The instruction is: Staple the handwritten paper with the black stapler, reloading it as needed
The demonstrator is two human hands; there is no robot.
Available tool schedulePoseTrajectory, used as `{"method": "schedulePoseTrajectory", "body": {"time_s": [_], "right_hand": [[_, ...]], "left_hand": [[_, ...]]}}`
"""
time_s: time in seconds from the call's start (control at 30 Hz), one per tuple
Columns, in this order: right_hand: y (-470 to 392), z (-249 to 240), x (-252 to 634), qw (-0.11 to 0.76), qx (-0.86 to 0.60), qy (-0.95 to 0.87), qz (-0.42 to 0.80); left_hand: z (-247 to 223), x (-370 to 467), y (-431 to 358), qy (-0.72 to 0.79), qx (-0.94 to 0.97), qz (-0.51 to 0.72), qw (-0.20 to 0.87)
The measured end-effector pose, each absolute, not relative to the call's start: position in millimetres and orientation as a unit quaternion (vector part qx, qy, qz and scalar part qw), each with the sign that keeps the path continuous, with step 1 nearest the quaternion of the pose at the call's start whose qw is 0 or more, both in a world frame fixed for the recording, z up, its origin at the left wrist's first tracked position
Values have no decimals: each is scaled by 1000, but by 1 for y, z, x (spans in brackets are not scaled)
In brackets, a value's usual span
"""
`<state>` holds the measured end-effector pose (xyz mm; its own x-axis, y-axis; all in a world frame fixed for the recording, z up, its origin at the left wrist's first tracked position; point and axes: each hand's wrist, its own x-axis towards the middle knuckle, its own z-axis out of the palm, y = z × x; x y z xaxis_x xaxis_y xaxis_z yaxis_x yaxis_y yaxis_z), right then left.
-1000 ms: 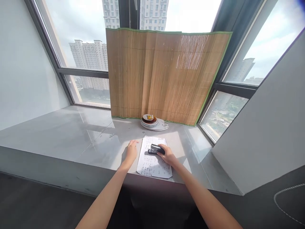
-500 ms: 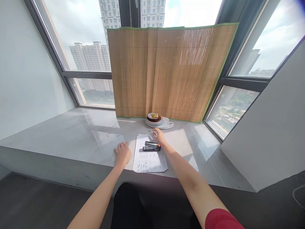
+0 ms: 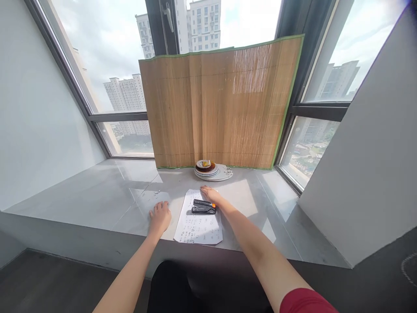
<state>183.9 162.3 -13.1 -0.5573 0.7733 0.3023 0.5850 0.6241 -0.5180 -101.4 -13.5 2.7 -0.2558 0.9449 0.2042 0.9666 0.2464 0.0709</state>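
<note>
Grey stone worktop [image 3: 97, 191] under the windows, lower half of the frame.

Printed paper sheet [image 3: 198, 219] — lies flat at lower centre, its near edge close to the front lip of the worktop. Black stapler [image 3: 203, 207] with an orange end — rests on the upper part of the sheet, lying lengthwise left to right, untouched by either hand.

Right hand [image 3: 210, 193] — just above and right of the stapler, at the top edge of the sheet, palm down, fingers extended and loosely together; grip holds nothing. Whether the fingertips press the paper or the stone cannot be told.

Left hand [image 3: 159, 215] — just left of the sheet, palm down on the worktop, fingers slightly spread; grip holds nothing, apart from the paper's edge or barely at it.

Stack of plates [image 3: 211, 170] — centre of the frame, beyond the sheet, with a small dish on top carrying something yellow.

Bamboo mat [image 3: 215, 104] — green-edged, stands upright behind the plates, leaning against the window frame, upper centre.
</note>
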Motion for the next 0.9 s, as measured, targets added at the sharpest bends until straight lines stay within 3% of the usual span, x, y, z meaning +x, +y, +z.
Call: {"method": "schedulePoseTrajectory", "body": {"time_s": [0.2,0.7,0.9], "right_hand": [[148,-17,224,298,-395,-846,199],[166,1,173,354,-362,-816,277],[155,-7,203,397,-392,-788,262]], "left_hand": [[5,-99,-14,-787,-604,-99,78],[3,-99,-14,-786,-607,-96,72],[-1,-107,-15,-781,-610,-118,62]]}}
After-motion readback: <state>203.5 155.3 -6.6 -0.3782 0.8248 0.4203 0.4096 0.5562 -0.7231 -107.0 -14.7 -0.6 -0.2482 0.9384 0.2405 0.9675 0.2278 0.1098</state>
